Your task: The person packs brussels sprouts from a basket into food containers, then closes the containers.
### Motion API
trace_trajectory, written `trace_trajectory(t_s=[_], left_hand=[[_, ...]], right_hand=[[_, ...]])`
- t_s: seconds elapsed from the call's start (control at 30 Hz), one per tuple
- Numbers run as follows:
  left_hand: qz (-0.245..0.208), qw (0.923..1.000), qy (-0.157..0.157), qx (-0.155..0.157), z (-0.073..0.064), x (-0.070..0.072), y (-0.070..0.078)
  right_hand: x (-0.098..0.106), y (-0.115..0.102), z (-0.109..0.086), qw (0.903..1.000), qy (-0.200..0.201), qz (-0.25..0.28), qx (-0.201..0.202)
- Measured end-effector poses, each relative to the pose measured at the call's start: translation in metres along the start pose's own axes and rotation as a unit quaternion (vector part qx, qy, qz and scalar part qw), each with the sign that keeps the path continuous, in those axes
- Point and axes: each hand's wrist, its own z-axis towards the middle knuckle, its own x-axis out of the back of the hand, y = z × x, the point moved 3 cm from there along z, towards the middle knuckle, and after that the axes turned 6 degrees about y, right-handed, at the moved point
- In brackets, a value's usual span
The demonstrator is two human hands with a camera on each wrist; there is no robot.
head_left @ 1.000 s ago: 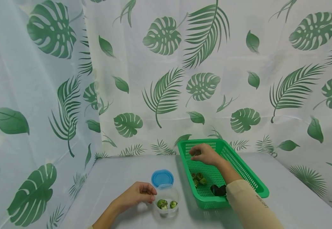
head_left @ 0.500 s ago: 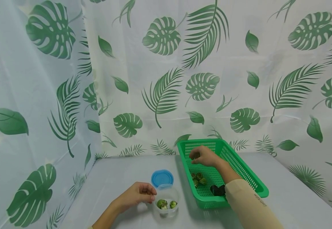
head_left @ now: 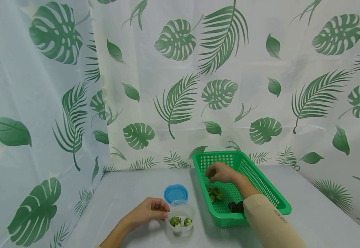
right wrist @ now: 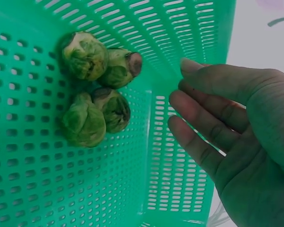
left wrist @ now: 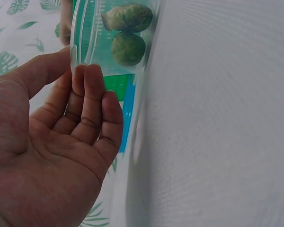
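Observation:
My right hand point(head_left: 221, 173) hovers inside the green plastic basket point(right wrist: 33, 198), holding nothing, its fingers loosely bent and apart. Several Brussels sprouts point(right wrist: 84, 56) lie bunched on the basket floor, to the left of those fingers in the right wrist view. My left hand point(head_left: 150, 210) is at the left side of a clear round tub point(head_left: 181, 210), fingertips against its rim. Whether the thumb also presses the rim is unclear. Green Brussels sprouts point(left wrist: 128, 48) sit in the tub, seen through its wall.
A blue lid point(head_left: 176, 193) lies flat behind the tub on the pale table point(head_left: 130, 182). Beneath my right wrist is a black object point(head_left: 236, 207), partly hidden by the beige sleeve point(head_left: 270, 220). A leaf-patterned curtain point(head_left: 180, 144) stands close behind the basket.
My right hand has dipped slightly inside the basket, toward the sprouts, and its fingers have shifted a little. The left hand and the tub have kept still.

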Motion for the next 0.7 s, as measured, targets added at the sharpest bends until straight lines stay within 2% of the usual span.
trace_trajectory(t_s=[0.23, 0.43, 0.7], left_hand=[[0.003, 1.0, 0.004, 0.005, 0.0, 0.0, 0.0], [0.0, 1.0, 0.004, 0.007, 0.0, -0.001, 0.0], [0.0, 1.0, 0.003, 0.005, 0.0, -0.001, 0.0]], right_hand=[[-0.004, 0.0, -0.001, 0.9993, -0.035, -0.013, 0.004], [-0.008, -0.002, -0.004, 0.9975, -0.062, -0.026, -0.021], [-0.013, -0.003, -0.005, 0.9957, -0.075, -0.046, -0.03]])
